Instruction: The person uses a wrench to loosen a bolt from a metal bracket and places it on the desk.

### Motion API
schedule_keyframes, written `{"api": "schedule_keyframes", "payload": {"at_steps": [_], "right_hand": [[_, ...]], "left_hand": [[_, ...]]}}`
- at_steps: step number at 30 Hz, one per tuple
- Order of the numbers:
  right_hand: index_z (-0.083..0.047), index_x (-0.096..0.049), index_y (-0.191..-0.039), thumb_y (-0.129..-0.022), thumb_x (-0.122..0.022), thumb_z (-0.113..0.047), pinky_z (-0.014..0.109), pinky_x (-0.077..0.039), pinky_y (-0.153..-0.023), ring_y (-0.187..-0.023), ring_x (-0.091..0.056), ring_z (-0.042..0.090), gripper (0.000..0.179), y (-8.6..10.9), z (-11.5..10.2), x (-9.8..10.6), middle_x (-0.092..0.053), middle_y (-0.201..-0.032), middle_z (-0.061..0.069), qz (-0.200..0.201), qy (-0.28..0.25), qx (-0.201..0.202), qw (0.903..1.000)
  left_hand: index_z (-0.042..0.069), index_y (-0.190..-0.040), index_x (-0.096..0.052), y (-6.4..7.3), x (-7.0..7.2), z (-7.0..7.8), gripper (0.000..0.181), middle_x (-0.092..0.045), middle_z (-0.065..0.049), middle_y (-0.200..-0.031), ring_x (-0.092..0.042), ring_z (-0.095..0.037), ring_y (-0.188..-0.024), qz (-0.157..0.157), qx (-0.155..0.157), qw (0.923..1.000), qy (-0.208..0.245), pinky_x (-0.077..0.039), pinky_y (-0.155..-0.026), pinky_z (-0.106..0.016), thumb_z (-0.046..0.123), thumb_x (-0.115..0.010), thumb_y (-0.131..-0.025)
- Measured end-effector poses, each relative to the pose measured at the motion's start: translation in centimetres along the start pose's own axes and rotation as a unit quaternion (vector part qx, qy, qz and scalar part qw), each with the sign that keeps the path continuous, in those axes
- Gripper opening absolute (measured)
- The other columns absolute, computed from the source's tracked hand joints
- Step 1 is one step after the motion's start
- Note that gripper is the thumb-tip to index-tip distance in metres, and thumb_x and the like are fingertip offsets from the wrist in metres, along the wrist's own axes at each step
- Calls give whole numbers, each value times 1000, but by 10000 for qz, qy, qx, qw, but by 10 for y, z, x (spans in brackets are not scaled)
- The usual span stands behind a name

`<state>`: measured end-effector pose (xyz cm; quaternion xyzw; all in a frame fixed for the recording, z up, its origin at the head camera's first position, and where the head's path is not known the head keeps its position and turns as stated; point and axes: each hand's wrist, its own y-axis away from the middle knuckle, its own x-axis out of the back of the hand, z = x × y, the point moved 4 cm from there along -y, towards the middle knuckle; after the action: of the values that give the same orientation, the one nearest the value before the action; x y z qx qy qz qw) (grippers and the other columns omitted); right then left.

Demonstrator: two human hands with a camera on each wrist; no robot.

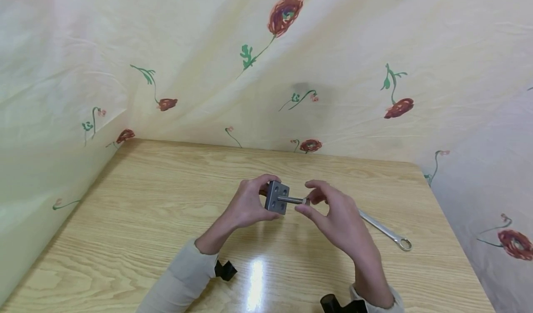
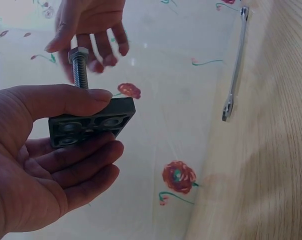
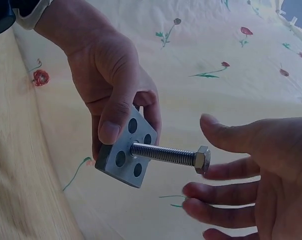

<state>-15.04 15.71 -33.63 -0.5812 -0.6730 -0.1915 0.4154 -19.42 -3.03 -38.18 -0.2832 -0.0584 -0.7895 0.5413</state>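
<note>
My left hand [image 1: 246,204] grips a small grey metal block with several holes [image 1: 273,204] by its edges, thumb on one side and fingers on the other. A hex bolt [image 3: 166,154] stands out from the middle hole of the block, its threaded shank largely exposed and its hex head toward my right hand. Around the bolt head, my right hand [image 1: 339,215] is spread with loosely bent fingers. In the right wrist view its thumb is clear of the head, while a finger lies close behind; whether that finger touches cannot be told.
A combination wrench [image 1: 387,232] lies on the wooden table [image 1: 145,220], to the right and partly behind my right hand. Flower-patterned cloth [image 1: 200,72] hangs along the back and both sides of the table.
</note>
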Motion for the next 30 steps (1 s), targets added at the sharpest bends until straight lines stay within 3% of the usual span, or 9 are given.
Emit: {"api": "schedule_keyframes", "payload": {"at_steps": [2, 4, 11, 17, 20, 22, 25, 27, 30], "right_hand": [[-15, -63, -118, -89, -65, -41, 24, -46, -63, -78, -60, 10, 39, -1, 2, -1, -71, -90, -2, -154, -13, -222, 9996], [-16, -67, -111, -92, -61, -41, 22, -44, -60, -73, -58, 8, 32, -1, 1, -1, -71, -86, -3, -282, 44, -191, 9994], [-17, -72, -100, -88, -69, -24, 20, -46, -62, -72, -58, 4, 14, 1, -6, -1, -71, -86, -8, 52, 510, 735, 9960], [-17, -74, -92, -75, -78, -4, 28, -53, -70, -85, -64, 8, 21, 3, -9, -1, -69, -96, -6, 572, 460, 1484, 9862], [-15, -74, -93, -72, -79, 2, 30, -54, -72, -88, -64, 10, 28, 4, -9, -1, -68, -99, -4, 673, 343, 1622, 9839], [-14, -72, -103, -73, -81, -3, 32, -54, -75, -91, -64, 12, 33, 4, -9, 0, -67, -104, -2, 630, 289, 1458, 9869], [-13, -65, -118, -77, -81, -17, 35, -54, -78, -96, -64, 14, 44, 3, -6, 2, -68, -111, 1, 510, 217, 897, 9944], [-13, -63, -121, -81, -77, -26, 32, -52, -73, -90, -64, 14, 44, 2, -3, 3, -70, -104, 1, 400, 195, 429, 9981], [-13, -67, -113, -89, -68, -36, 25, -47, -62, -76, -62, 11, 33, 0, 1, 4, -72, -88, -1, 211, 156, -174, 9995]], "left_hand": [[7, -121, -59, 0, 0, 0, 65, -72, -11, -104, -69, -19, -86, 3, -5, 10000, 12, -56, -85, -42, 3, -87, -63], [7, -121, -59, 0, 0, 0, 65, -72, -11, -104, -69, -20, -86, 5, -23, 10000, 15, -56, -86, -42, 3, -87, -63], [6, -123, -59, 0, 0, 0, 67, -72, -11, -106, -70, -21, -91, 37, 21, 10000, -43, -56, -87, -40, 4, -88, -62], [5, -123, -59, -1, 0, 0, 68, -72, -12, -107, -70, -22, -91, 21, 43, 10000, 24, -56, -87, -39, 3, -88, -61], [4, -123, -58, 0, 0, 0, 68, -72, -12, -107, -71, -22, -91, 21, 30, 10000, 14, -56, -86, -39, 4, -88, -61], [5, -123, -58, 0, 0, 0, 69, -72, -12, -107, -71, -22, -91, 39, 43, 10000, -1, -56, -86, -39, 3, -88, -61], [7, -123, -59, 0, 0, -1, 69, -72, -12, -107, -70, -22, -91, 69, 66, 10000, -27, -56, -86, -39, 3, -88, -61], [7, -123, -59, 0, 0, -1, 69, -72, -12, -107, -70, -22, -91, 76, 63, 9999, -20, -56, -86, -39, 3, -88, -61], [7, -123, -59, -1, 0, -1, 69, -72, -12, -107, -70, -22, -91, 80, 74, 9999, -2, -56, -85, -39, 2, -88, -61]]}}
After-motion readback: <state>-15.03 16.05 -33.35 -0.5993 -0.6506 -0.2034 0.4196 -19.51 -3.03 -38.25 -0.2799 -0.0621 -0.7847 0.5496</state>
